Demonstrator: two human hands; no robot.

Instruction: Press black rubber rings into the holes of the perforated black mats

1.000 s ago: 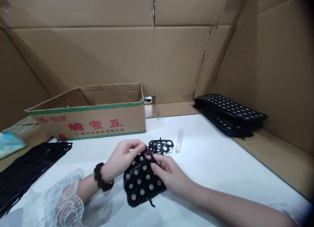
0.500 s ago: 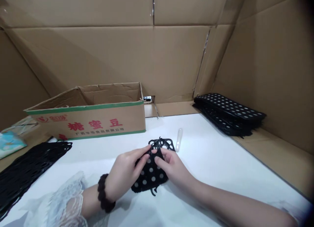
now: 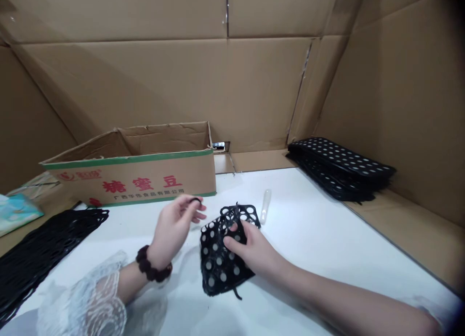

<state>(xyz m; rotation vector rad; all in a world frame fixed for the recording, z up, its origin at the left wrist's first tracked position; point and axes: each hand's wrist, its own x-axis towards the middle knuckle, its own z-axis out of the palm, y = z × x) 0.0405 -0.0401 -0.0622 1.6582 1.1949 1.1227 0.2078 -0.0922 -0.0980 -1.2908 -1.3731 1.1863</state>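
A folded black sheet with rows of round holes (image 3: 218, 265) is held at its right side by my right hand (image 3: 259, 251), thumb on top and fingers behind. The sheet is tilted over the white table, and a thin black strand hangs from its lower edge. My left hand (image 3: 172, 229), apart from the sheet on its left, pinches a small curved black scrap (image 3: 196, 200) between thumb and fingers. Just beyond the sheet's upper right corner lies a slim, pale translucent tool (image 3: 266, 206).
At the back left stands an open cardboard box (image 3: 127, 183) with green edging. Black netted sheets (image 3: 47, 248) lie at the left, near a blue tissue pack (image 3: 22, 212). A stack of black perforated sheets (image 3: 337, 168) rests at the right, against cardboard walls (image 3: 163, 84).
My left hand has moved off the sheet, left and upward, with a small black scrap in its fingers. The sheet has spread and tilted in my right hand.
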